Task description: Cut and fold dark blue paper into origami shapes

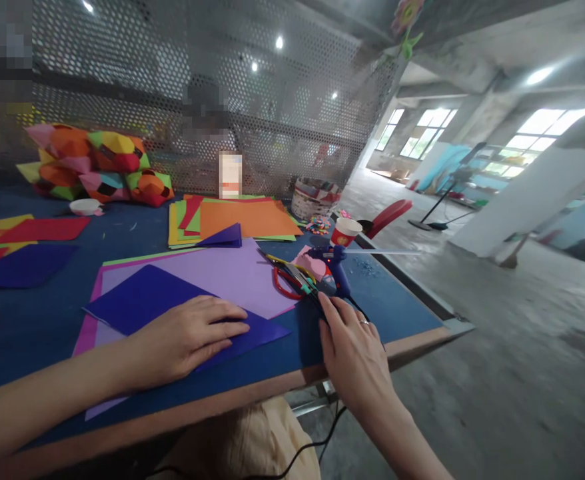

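My left hand (188, 335) lies flat, fingers stretched out, on a dark blue sheet of paper (142, 300) that rests on larger purple sheets (227, 270). My right hand (355, 350), a ring on one finger, reaches to the black cord (322, 310) at the foot of a blue glue gun (336, 263); its fingertips touch the cord and I cannot tell if they grip it. Red-handled scissors (287, 280) and several coloured pens lie just left of the gun.
The blue table (32, 320) holds a stack of orange and green paper (252, 219), red and blue sheets (27, 247), colourful folded paper shapes (97, 167), a red paper cup (345, 232) and a small basket (315, 197). A perforated metal screen stands behind. Concrete floor lies right.
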